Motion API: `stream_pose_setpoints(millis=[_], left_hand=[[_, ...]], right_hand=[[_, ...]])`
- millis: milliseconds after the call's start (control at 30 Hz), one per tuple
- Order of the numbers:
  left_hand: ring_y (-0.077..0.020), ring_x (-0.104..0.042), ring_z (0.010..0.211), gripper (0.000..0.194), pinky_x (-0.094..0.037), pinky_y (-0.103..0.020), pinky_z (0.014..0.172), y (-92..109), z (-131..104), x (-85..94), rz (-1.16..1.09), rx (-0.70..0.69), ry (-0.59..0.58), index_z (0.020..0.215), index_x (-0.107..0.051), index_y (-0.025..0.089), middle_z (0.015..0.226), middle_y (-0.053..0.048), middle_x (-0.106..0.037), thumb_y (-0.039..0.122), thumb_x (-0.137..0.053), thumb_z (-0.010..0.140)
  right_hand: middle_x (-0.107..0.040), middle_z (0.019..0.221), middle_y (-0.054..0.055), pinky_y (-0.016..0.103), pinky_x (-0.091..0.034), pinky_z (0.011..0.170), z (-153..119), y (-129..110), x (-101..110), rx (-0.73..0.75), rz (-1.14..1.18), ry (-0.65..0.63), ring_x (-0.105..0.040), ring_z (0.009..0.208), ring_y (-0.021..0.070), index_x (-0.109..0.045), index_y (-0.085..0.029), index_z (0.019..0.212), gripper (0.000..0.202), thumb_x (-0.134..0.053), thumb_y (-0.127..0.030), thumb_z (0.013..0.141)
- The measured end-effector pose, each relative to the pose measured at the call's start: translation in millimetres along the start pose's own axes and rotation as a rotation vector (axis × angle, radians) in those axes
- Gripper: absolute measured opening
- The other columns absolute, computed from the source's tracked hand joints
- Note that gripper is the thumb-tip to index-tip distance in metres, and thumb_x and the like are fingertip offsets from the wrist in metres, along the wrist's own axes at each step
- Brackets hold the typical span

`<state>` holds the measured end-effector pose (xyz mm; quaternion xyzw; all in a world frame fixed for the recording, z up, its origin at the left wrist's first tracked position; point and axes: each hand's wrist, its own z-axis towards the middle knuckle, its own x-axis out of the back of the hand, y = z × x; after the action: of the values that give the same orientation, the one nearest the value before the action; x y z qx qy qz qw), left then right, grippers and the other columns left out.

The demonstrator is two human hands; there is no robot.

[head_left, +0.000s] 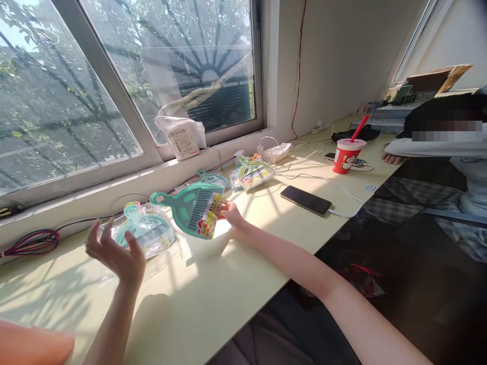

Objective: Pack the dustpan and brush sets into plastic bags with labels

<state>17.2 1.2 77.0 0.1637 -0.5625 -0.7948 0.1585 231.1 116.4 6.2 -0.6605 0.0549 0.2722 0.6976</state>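
A green dustpan with a small brush and a yellow printed label [192, 208] is held up above the table. My right hand [230, 214] grips it by its right edge, at the label. To the left, my left hand [117, 253] is raised with fingers spread, holding nothing. Just behind that hand, a dustpan set in clear plastic [152, 234] lies on the table. More wrapped sets [253, 172] lie near the wall, one with a yellow-green handle. Another green wrapped set [211, 178] is partly hidden behind the held dustpan.
On the table [190, 299] are a black phone [306, 199] with a white cable, a red cup with a straw [347, 156] and coiled wires [32, 243]. A paper package [182, 139] stands on the windowsill. At the right, a person [429, 147] leans on the table.
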Motion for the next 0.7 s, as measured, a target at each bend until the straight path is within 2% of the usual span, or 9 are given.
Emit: stream_pose_setpoints(millis=[100,167,267,367,433,500,600,700], left_hand=[[-0.0287,-0.064,0.116,0.059,-0.056,-0.044,0.091,-23.6,-7.9,-18.5,-0.02,0.052,-0.078,0.126,-0.057,0.021,0.122,-0.013,-0.068,0.061,-0.063,0.083],[-0.0281,-0.066,0.109,0.062,-0.058,-0.043,0.087,-40.4,-14.1,-28.6,-0.031,0.122,-0.128,0.121,-0.059,0.021,0.117,-0.012,-0.069,0.06,-0.072,0.075],[-0.025,-0.069,0.091,0.063,-0.06,-0.04,0.078,-56.0,-21.4,-37.1,-0.036,0.187,-0.091,0.112,-0.058,0.021,0.101,-0.006,-0.071,0.054,-0.082,0.064],[-0.0209,-0.067,0.081,0.055,-0.058,-0.035,0.072,-58.8,-23.0,-35.7,-0.033,0.16,-0.034,0.104,-0.058,0.019,0.09,-0.004,-0.069,0.057,-0.078,0.068],[-0.0178,-0.065,0.078,0.049,-0.055,-0.03,0.069,-58.7,-21.7,-31.1,-0.015,0.129,0.004,0.1,-0.058,0.019,0.086,-0.002,-0.066,0.057,-0.072,0.073],[-0.0149,-0.061,0.073,0.043,-0.052,-0.027,0.065,-60.4,-19.9,-25.7,0.03,0.117,0.073,0.095,-0.056,0.02,0.082,0.0,-0.062,0.056,-0.068,0.076],[-0.0122,-0.053,0.066,0.037,-0.046,-0.024,0.06,-65.2,-18.2,-19.7,0.112,0.121,0.171,0.088,-0.052,0.021,0.077,0.002,-0.056,0.055,-0.063,0.079],[-0.0132,-0.05,0.064,0.036,-0.043,-0.025,0.059,-66.5,-18.7,-18.4,0.171,0.096,0.186,0.085,-0.051,0.021,0.072,0.003,-0.052,0.054,-0.061,0.08]], right_hand=[[-0.075,0.089,0.005,0.047,-0.061,0.088,-4.5,-3.4,-2.5,0.008,-0.014,-0.039,-0.072,0.086,0.024,-0.062,-0.019,0.097,0.029,-0.077,-0.022,0.073],[-0.075,0.086,0.004,0.047,-0.061,0.088,-5.7,-5.2,-3.6,0.01,-0.027,-0.071,-0.072,0.085,0.0237,-0.063,-0.019,0.095,0.033,-0.082,-0.028,0.07],[-0.074,0.085,0.004,0.044,-0.062,0.086,-3.1,-5.1,-2.9,-0.015,-0.052,-0.121,-0.072,0.082,0.0221,-0.064,-0.018,0.092,0.032,-0.083,-0.029,0.069],[-0.074,0.088,0.006,0.04,-0.063,0.08,6.0,-1.6,3.2,-0.065,-0.142,-0.158,-0.071,0.081,0.0205,-0.064,-0.017,0.089,0.022,-0.077,-0.024,0.073],[-0.073,0.093,0.006,0.037,-0.063,0.076,14.2,-0.1,11.8,-0.057,-0.266,-0.112,-0.07,0.083,0.0204,-0.065,-0.018,0.091,0.019,-0.073,-0.018,0.074],[-0.073,0.099,0.006,0.037,-0.062,0.077,21.8,-1.6,23.5,-0.015,-0.476,0.014,-0.069,0.088,0.0213,-0.065,-0.02,0.1,0.028,-0.07,-0.012,0.073],[-0.072,0.105,0.008,0.041,-0.058,0.089,27.0,-9.9,41.8,0.055,-0.844,0.173,-0.068,0.097,0.0256,-0.062,-0.02,0.118,0.05,-0.067,-0.002,0.072],[-0.07,0.11,0.014,0.043,-0.053,0.094,23.3,-21.0,52.3,0.092,-1.115,0.218,-0.067,0.103,0.0302,-0.058,-0.017,0.128,0.059,-0.064,0.005,0.074]])
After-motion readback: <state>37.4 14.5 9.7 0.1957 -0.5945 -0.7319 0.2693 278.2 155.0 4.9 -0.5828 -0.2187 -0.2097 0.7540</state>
